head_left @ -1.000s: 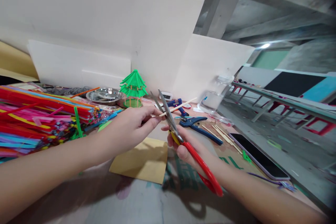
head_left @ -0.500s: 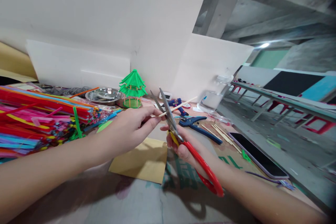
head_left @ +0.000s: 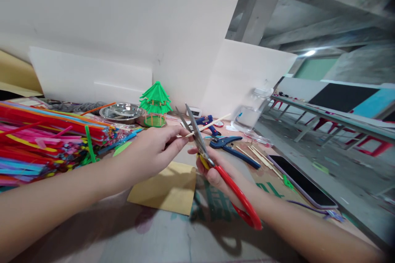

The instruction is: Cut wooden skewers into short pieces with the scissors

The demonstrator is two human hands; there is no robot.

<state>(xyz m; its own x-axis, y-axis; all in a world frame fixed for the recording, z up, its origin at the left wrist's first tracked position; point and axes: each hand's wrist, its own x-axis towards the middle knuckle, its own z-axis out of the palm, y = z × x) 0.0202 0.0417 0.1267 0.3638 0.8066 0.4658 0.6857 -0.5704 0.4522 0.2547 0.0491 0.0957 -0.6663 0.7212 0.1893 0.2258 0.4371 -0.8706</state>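
Note:
Between the thumb and fingers of my left hand (head_left: 157,146) is one end of a thin wooden stick (head_left: 216,121), which slants up to the right. My right hand (head_left: 220,168) is closed around a pair of scissors (head_left: 200,141) with red handles and a yellow part near the pivot. The blades are parted and point up and away, with the stick crossing them close to my left fingertips. Below my hands lies a tan sheet of paper (head_left: 163,189). A small green-roofed pavilion model (head_left: 156,104) stands behind my left hand.
Bundles of colourful pipe cleaners (head_left: 52,139) fill the left side, near a metal dish (head_left: 120,111). Blue cutting pliers (head_left: 234,150), a glue gun (head_left: 205,121), loose wooden sticks (head_left: 263,158) and a phone (head_left: 302,181) lie to the right. A clear plastic jar (head_left: 251,111) stands at the back.
Almost nothing differs. The whole view has shifted very slightly, while both hands keep their hold and the stick still crosses the parted blades.

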